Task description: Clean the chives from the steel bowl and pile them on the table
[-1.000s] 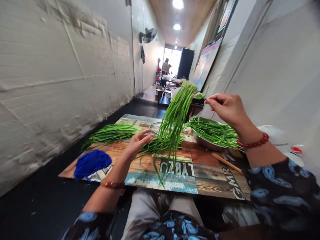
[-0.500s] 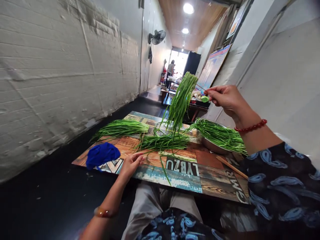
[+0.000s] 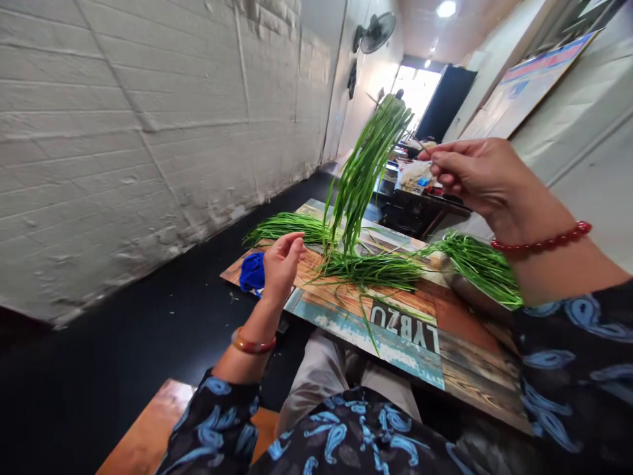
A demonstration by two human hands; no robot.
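My right hand (image 3: 475, 178) is raised, its fingers pinched on the end of a thin stick (image 3: 419, 142). A bunch of long green stalks (image 3: 368, 165) hangs from the stick over the table, the stick's far end showing beyond it. My left hand (image 3: 283, 265) is lifted beside the hanging stalks, thumb and fingers drawn together; whether anything is between them is too small to tell. Two piles of stalks, one behind my left hand (image 3: 291, 227) and one in the middle (image 3: 373, 269), lie on the patterned table (image 3: 341, 323).
On the right, a metal bowl (image 3: 462, 282) holds more stalks (image 3: 477, 264). A blue cloth (image 3: 252, 272) lies at the table's left edge. A wooden bench (image 3: 148, 422) is at the lower left. Farther back stand a table with bags (image 3: 418, 175) and a wall fan (image 3: 378, 33).
My left hand has risen from the table's front edge towards the hanging stalks. My right hand still holds the stick with the bunch. The view has turned left.
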